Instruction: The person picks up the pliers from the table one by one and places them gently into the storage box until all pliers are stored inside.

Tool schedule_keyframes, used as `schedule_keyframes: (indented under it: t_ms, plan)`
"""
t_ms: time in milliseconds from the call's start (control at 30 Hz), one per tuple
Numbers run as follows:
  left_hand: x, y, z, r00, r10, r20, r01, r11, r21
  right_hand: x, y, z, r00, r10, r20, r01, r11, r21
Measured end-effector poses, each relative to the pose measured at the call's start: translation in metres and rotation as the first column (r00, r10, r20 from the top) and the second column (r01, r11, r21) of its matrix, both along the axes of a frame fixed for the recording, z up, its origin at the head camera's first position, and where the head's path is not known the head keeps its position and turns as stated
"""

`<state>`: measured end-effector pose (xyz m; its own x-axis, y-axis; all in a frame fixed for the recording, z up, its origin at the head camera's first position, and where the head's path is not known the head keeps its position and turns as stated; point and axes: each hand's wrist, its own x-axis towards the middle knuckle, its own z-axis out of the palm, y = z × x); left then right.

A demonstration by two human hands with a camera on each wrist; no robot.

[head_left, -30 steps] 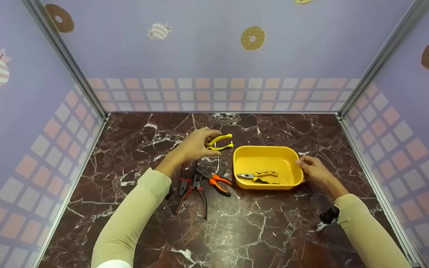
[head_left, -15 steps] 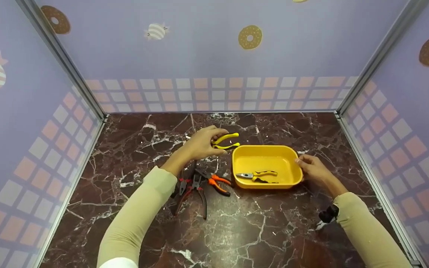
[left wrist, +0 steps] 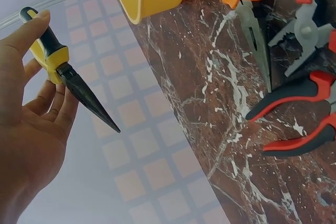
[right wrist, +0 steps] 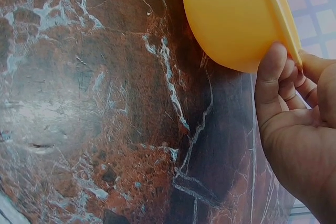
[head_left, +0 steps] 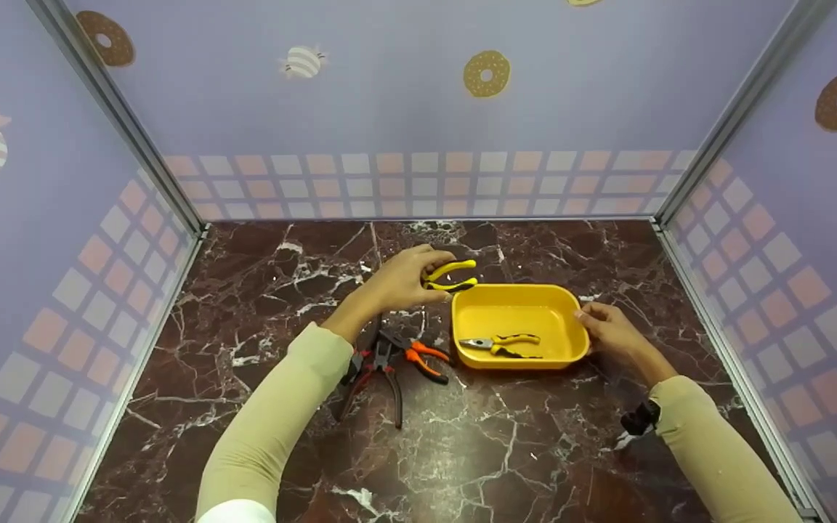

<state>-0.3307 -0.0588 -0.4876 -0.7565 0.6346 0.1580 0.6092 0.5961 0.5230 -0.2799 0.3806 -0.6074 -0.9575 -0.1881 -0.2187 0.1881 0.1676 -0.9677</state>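
My left hand (head_left: 400, 281) grips needle-nose pliers (left wrist: 54, 59) with yellow-and-black handles. In the left wrist view their slim dark jaws look shut and point away from the box; in the head view the handles spread toward it. The hand is in the air by the back left corner of a yellow plastic box (head_left: 520, 365). On the right, my right hand (head_left: 613, 334) pinches the box's rim between thumb and fingers, seen closely in the right wrist view. Inside the box lie yellow-and-black pliers (head_left: 495, 343), with silvery jaws to the left.
Left of the box lie orange-handled pliers (head_left: 415, 354) and red-and-black pliers (head_left: 397, 399), close together. More red-and-black pliers (left wrist: 294, 97) show in the left wrist view. Patterned walls (head_left: 389, 109) enclose the dark marble-look tabletop (head_left: 462, 450) at the back and sides.
My left hand has moved right with the needle-nose pliers, bringing the handles near the box's back left corner. The right hand stays on the rim, and the box keeps its place.
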Motion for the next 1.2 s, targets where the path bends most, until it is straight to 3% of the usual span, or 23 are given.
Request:
schedule_keyframes:
  t_ms: [333,733,1200]
  plan:
    - [0.0,0.012,0.003,0.999,-0.023,-0.035,0.023,1.0,-0.003,0.0,-0.003,0.001,1.0,0.004,-0.004,-0.005,1.0,-0.03]
    - [0.002,0.031,0.002,0.997,-0.064,-0.05,0.066,0.997,0.034,0.0,-0.001,0.004,1.0,0.006,0.03,-0.006,1.0,0.007]
    - [0.0,0.047,0.007,0.985,-0.145,-0.088,0.155,0.98,0.123,0.0,-0.003,0.002,1.0,0.0,0.017,0.0,1.0,0.029]
